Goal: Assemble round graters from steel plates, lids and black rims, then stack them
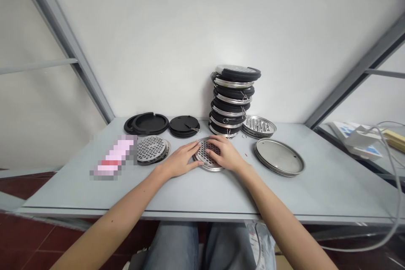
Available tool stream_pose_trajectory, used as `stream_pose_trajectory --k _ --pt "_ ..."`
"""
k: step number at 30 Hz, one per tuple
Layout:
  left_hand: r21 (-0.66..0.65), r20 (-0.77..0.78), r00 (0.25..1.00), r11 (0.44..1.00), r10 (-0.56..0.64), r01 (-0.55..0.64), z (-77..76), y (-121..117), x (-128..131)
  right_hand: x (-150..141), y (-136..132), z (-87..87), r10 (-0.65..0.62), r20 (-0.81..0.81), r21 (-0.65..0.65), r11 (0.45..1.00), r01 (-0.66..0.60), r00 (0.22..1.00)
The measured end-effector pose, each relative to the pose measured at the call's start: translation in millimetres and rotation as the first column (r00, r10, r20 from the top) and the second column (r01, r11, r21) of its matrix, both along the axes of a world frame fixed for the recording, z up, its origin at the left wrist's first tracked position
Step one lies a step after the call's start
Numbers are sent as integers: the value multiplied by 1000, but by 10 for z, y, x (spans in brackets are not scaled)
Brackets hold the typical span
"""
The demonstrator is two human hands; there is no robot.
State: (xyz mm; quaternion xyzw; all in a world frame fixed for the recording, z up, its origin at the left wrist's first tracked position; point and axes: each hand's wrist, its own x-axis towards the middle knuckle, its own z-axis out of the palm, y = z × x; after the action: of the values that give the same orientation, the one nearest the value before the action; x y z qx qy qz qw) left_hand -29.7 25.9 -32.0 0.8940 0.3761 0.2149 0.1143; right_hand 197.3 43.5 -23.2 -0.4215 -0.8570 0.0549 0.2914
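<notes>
A round metal grater disc (206, 155), full of holes, lies in a shallow metal ring or tray (212, 169) on the table in front of me. My left hand (182, 160) holds it at the left rim, thumb and fingers apart along the edge. From the right, my right hand (226, 154) grips the same disc, fingertips over its far part and thumb on the perforated face. The undersides of both hands are hidden. Left of them sits a stack of perforated grater discs (152, 148); to the right are stacked plain metal trays (280, 156).
Behind my hands rises a tall stack of black-and-metal round sets (232, 101) with wire clips. Black round lids (150, 123) and more black discs (184, 125) stand at the back left. Other graters (259, 125) lie right of the stack. A blurred pink item (115, 156) is at left.
</notes>
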Motion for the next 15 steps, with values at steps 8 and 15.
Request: stream_pose_trajectory --k 8,15 --pt "158 181 982 984 57 -86 50 45 -14 37 -58 -129 -30 137 -59 998 38 990" --pt "151 367 919 966 142 -210 128 50 -99 158 -40 -109 -122 78 -114 985 130 989"
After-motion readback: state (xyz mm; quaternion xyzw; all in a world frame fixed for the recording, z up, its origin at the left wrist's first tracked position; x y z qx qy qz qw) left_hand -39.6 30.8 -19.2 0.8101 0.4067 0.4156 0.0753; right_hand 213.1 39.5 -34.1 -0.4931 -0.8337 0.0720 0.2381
